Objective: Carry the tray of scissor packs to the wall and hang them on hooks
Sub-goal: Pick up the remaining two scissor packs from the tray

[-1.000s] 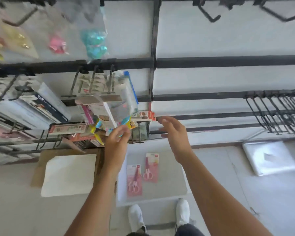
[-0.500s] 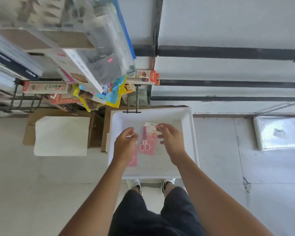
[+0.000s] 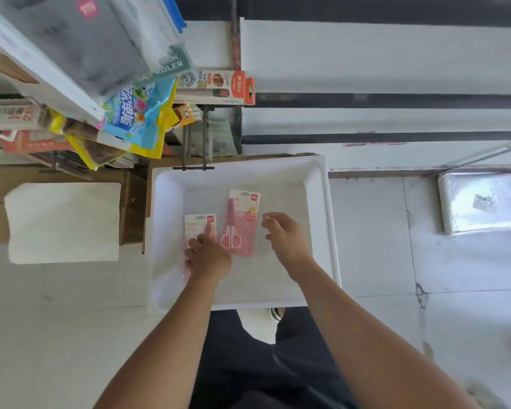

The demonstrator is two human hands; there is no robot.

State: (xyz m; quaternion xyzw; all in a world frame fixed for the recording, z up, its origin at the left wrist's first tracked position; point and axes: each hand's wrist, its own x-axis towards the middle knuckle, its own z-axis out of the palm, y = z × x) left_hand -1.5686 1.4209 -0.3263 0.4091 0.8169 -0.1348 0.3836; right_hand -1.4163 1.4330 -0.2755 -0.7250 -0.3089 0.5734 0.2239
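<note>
Reaching down from wall hooks into tray (image 3: pixel 322 231): left hand (image 3: pixel 208 258) pressing on near-left scissor pack (image 3: pixel 199 228) (grip unclear); right hand (image 3: pixel 286 237) open beside far pack (image 3: pixel 242 221); two left to hang.

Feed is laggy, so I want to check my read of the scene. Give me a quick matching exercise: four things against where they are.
1. left hand
2. right hand
3. tray
4. clear-wrapped bundle

A. on the floor at the wall's foot, under the hooks
B. on the left scissor pack
C. open, right of the right scissor pack
D. on the floor, far right

Pairs: 1-B, 2-C, 3-A, 4-D
</note>
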